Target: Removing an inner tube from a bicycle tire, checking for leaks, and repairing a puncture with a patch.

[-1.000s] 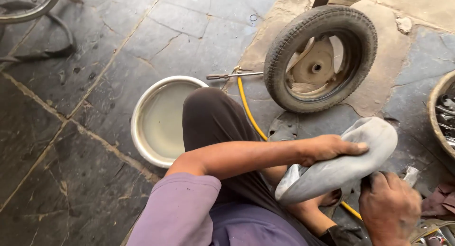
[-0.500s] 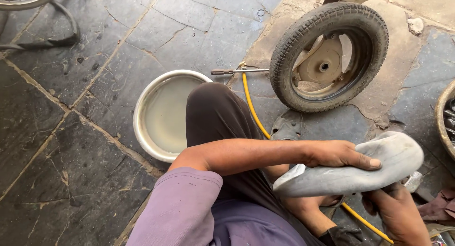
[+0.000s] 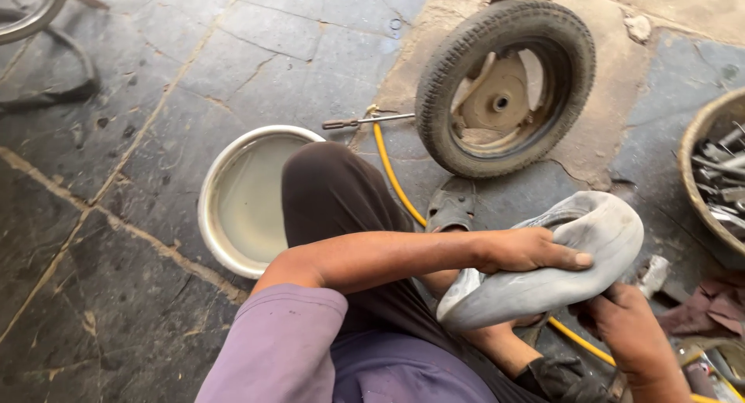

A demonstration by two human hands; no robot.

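Both hands hold a grey inner tube (image 3: 543,271) above the stone floor (image 3: 116,217): left hand (image 3: 531,250) gripping its top, right hand (image 3: 625,329) closed on its underside. Near it lie a wheel (image 3: 504,85) and a water basin (image 3: 252,197).

Matt grey rubber inner tube (image 3: 559,271), shiny metal basin (image 3: 233,209), rough-treaded rubber tyre (image 3: 504,85), rough cracked stone floor (image 3: 155,85)

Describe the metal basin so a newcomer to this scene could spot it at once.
Start from the upright tyre on its wheel at the top of the stone floor, then look down and left past the yellow hose. The basin sits beside the person's dark-trousered knee. It is the only round, shallow, pale-rimmed bowl holding cloudy water; the basket at right holds tools.
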